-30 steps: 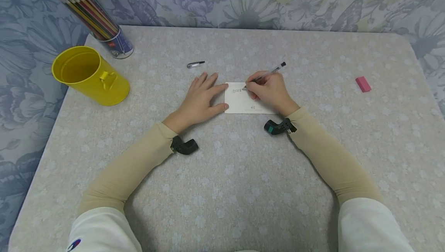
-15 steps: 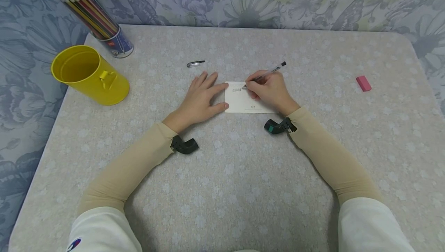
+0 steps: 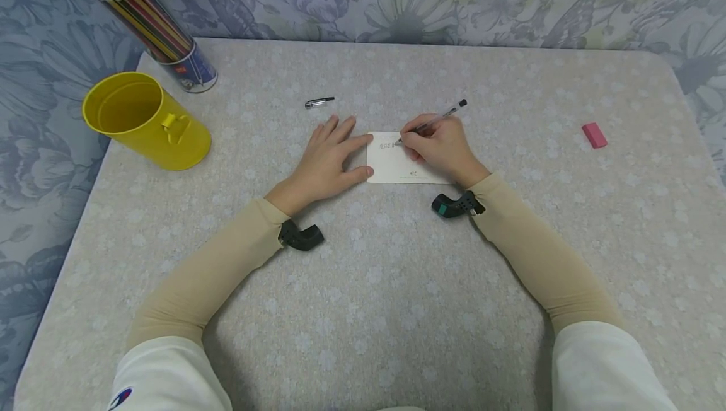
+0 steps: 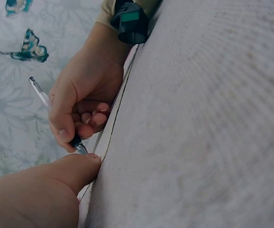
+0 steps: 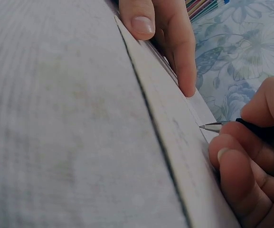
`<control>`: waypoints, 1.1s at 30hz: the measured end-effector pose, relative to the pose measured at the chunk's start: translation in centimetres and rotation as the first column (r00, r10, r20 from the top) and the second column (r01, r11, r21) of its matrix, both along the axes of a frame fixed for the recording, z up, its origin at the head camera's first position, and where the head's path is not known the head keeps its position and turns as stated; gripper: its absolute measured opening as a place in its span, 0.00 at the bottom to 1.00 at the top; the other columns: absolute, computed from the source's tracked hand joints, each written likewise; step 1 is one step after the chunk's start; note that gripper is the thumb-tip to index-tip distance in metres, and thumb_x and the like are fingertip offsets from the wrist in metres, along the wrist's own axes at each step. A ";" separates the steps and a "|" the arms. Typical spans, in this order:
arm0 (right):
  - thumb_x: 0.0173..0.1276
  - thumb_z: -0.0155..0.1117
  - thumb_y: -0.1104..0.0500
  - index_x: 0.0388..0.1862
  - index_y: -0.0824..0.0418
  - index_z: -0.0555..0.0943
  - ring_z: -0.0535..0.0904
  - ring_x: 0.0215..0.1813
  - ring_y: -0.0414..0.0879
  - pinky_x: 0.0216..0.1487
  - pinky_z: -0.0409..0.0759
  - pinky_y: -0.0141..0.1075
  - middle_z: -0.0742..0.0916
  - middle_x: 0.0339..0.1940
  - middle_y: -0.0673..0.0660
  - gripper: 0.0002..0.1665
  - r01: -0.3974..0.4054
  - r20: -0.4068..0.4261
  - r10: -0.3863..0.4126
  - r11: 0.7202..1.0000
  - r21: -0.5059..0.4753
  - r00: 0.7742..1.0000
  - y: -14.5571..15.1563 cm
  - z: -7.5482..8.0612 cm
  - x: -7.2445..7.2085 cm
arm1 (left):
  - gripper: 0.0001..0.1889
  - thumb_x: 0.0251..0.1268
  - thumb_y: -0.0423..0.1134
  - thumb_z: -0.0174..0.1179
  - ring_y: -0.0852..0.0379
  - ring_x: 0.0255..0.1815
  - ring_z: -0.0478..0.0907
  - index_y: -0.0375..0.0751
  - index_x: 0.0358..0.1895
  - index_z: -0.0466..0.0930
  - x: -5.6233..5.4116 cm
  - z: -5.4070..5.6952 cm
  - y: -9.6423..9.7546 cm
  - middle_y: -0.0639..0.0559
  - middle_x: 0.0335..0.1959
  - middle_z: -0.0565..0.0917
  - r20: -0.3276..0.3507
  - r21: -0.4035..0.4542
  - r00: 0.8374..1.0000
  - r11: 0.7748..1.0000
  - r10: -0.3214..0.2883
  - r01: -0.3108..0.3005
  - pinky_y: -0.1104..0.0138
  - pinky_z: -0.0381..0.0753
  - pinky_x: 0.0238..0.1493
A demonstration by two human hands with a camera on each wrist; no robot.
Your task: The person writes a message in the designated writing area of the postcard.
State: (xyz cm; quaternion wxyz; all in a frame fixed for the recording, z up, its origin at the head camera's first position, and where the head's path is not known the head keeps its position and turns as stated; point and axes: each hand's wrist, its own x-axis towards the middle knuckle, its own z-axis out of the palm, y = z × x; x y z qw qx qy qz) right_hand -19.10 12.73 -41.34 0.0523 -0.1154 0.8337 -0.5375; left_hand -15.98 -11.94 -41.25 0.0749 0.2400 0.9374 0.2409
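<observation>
Head: pencils (image 3: pixel 149 18) in tube (image 3: pixel 197 72), pen (image 3: pixel 449 111) over card (image 3: pixel 388 167)

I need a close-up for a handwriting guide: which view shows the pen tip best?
The right wrist view: the pen tip is large and unobstructed there, pointing toward the card. The head view shows it only tiny; the left wrist view shows its metal cone, but the left hand seems to cover the very end.

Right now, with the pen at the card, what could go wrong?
The card might shift, since the left hand touches it only at its left edge; the pen could then streak the nearby writing.

The loose pen cap may get nudged, lying just beyond that hand's fingers.
</observation>
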 end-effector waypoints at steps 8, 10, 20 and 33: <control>0.68 0.64 0.61 0.36 0.64 0.89 0.77 0.17 0.41 0.21 0.73 0.29 0.85 0.17 0.52 0.10 0.015 -0.003 -0.015 1.000 0.005 1.000 0.0 0.1 0.1 | 0.34 0.70 0.55 0.62 0.30 0.84 0.43 0.46 0.75 0.70 0.0 -0.1 0.0 0.36 0.82 0.56 0.001 -0.008 1.000 1.000 0.005 -0.005 0.37 0.39 0.82; 0.68 0.64 0.60 0.37 0.64 0.89 0.77 0.17 0.41 0.21 0.74 0.29 0.85 0.18 0.52 0.10 0.012 0.001 -0.012 1.000 -0.002 1.000 0.0 0.1 0.1 | 0.34 0.70 0.55 0.62 0.30 0.84 0.43 0.46 0.75 0.70 0.0 0.0 0.0 0.36 0.82 0.56 -0.001 -0.008 1.000 1.000 0.004 -0.004 0.37 0.40 0.82; 0.67 0.64 0.60 0.36 0.63 0.90 0.76 0.18 0.41 0.22 0.72 0.29 0.85 0.17 0.51 0.10 -0.001 0.006 0.001 1.000 0.012 1.000 0.1 0.0 -0.1 | 0.34 0.70 0.55 0.62 0.29 0.84 0.44 0.46 0.75 0.71 0.0 0.0 0.0 0.35 0.82 0.57 -0.011 -0.001 1.000 1.000 -0.001 0.001 0.37 0.40 0.81; 0.66 0.64 0.61 0.36 0.64 0.89 0.75 0.17 0.41 0.21 0.71 0.29 0.84 0.15 0.51 0.10 0.005 0.007 -0.005 1.000 0.001 1.000 0.1 0.0 -0.1 | 0.34 0.70 0.55 0.62 0.30 0.84 0.43 0.45 0.75 0.71 0.0 0.0 0.0 0.35 0.82 0.57 -0.004 -0.004 1.000 1.000 0.003 -0.003 0.37 0.40 0.82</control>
